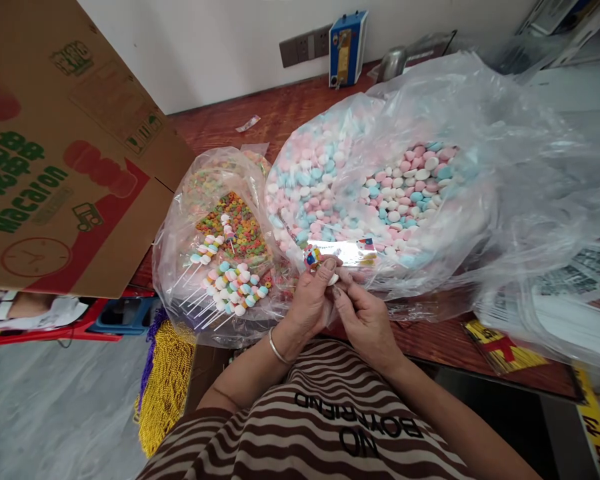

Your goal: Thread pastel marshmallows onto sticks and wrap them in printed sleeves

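Close in front of my body, my left hand (307, 297) pinches a candy skewer with a small colourful figure (311, 257) at its end. My right hand (365, 320) meets it, fingers closed at a round white candy (333, 279) between the hands. The stick itself is mostly hidden by my fingers. Just beyond lies a shiny printed wrapper (347, 252) on a big clear bag (325, 133) of pink, white and blue candies (410, 180). To the left, finished candy skewers (235, 287) on white sticks rest on a bag of small coloured rings (240, 220).
A large cardboard box (80, 160) stands at the left. By the wall is a blue device (347, 50) below a socket strip (305, 47). Clear plastic and a bundle of yellow sticks (505, 347) lie at the right. Gold and purple fringe (165, 387) hangs below the table edge.
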The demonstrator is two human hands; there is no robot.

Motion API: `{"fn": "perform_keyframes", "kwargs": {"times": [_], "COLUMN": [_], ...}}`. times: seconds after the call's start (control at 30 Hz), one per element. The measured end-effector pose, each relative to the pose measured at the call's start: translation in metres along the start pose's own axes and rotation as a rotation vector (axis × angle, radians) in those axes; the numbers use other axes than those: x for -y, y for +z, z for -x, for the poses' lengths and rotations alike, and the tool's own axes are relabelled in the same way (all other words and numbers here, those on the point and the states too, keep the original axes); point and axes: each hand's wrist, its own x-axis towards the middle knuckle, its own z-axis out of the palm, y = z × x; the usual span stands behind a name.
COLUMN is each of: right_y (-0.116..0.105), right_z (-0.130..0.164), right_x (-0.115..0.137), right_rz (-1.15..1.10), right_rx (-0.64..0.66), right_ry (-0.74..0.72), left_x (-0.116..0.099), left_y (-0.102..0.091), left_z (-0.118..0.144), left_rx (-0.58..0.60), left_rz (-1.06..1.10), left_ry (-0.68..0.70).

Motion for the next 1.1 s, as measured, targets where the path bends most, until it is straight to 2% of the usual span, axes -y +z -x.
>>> {"fn": "perform_keyframes", "kwargs": {"times": [0.03,0.1,0.3,0.37,0.43,0.57,0.63,0.67,0.73,0.87,0.93,1.03,1.1], "right_y": [-0.002,-0.006,-0.004,-0.001,-0.001,-0.004,-0.005,-0.006,-0.006,-0.007,-0.008,-0.008,-0.007], "right_z": [-0.001,0.000,0.009,0.010,0.009,0.003,0.001,0.000,0.000,0.000,-0.002,-0.008,-0.012], "right_x": [0.000,0.000,-0.005,-0.005,-0.005,-0.008,-0.011,-0.012,-0.012,-0.006,-0.001,0.005,0.009], "right_rz": [0.067,0.065,-0.502,-0.562,-0.411,0.342,0.617,0.683,0.671,0.435,0.461,0.601,0.693], "right_rx": [-0.008,0.042,0.332,0.358,0.304,0.009,-0.058,-0.053,-0.008,0.109,0.050,-0.087,-0.097], "right_ry": [-0.033,-0.023,0.323,0.351,0.253,-0.257,-0.451,-0.489,-0.440,-0.204,-0.234,-0.381,-0.460], "left_x": [-0.001,-0.010,-0.058,-0.063,-0.061,-0.045,-0.037,-0.035,-0.033,-0.035,-0.036,-0.035,-0.032], "left_y": [-0.001,-0.004,-0.014,-0.013,-0.007,0.008,0.014,0.016,0.018,0.014,0.011,0.009,0.007], "left_z": [0.000,-0.005,-0.032,-0.037,-0.040,-0.038,-0.035,-0.034,-0.032,-0.031,-0.031,-0.031,-0.029], "left_rx": [0.010,0.029,-0.065,-0.070,-0.076,-0.156,-0.180,-0.179,-0.160,-0.119,-0.139,-0.174,-0.183], "left_rz": [-0.003,0.016,0.182,0.229,0.278,0.293,0.250,0.229,0.206,0.200,0.145,0.028,-0.032], "left_ry": [-0.004,-0.002,0.169,0.180,0.153,0.073,0.083,0.094,0.103,0.104,0.093,0.001,-0.060]}}
